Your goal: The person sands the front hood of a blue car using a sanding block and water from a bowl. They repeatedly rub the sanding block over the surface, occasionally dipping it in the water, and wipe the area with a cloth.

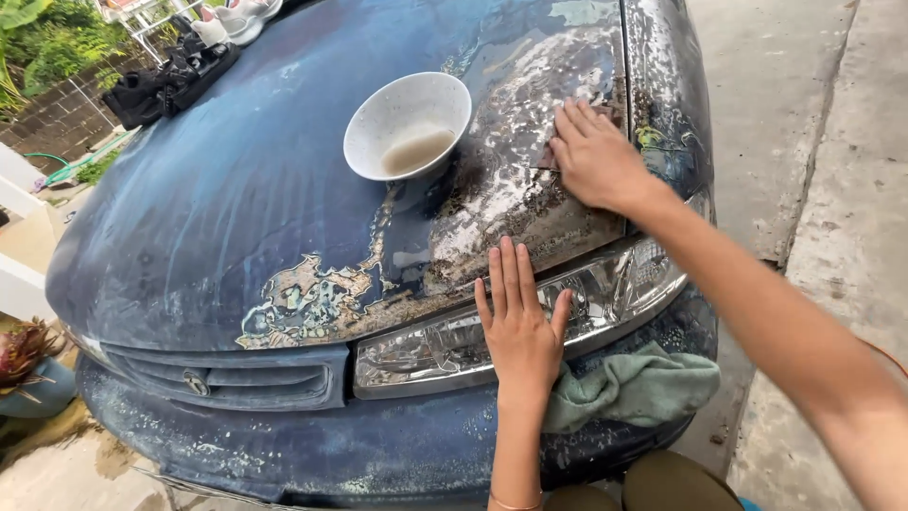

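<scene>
Just right of the white bowl (408, 124), on the worn, peeling patch of the dark blue car hood (218, 189), the right hand (596, 156) lies flat with its fingers spread narrowly, pressing down a small brownish sheet (547, 157) of which only an edge and a corner show from under the palm and fingers. What kind of sheet it is cannot be told. The paint around it is flaked to pale, mottled patches and looks wet.

Below the bowl and toward the front edge of the hood, the left hand (519, 326) rests open, fingers straight and close together, thumb held out; the fingertips touch the hood's lip and the palm lies on the clear headlight (454, 345). It holds nothing. A thin bracelet circles that wrist.

The bowl itself stands on the hood with a little cloudy, sandy water pooled in its lower side.

Farther from the bowl, under the headlight, a crumpled green cloth (634, 388) lies on the bumper (378, 445), just beside the left wrist. Well beyond the bowl, at the hood's far left corner, black shoes (165, 80) sit in a row, with white shoes (236, 19) past them.
</scene>
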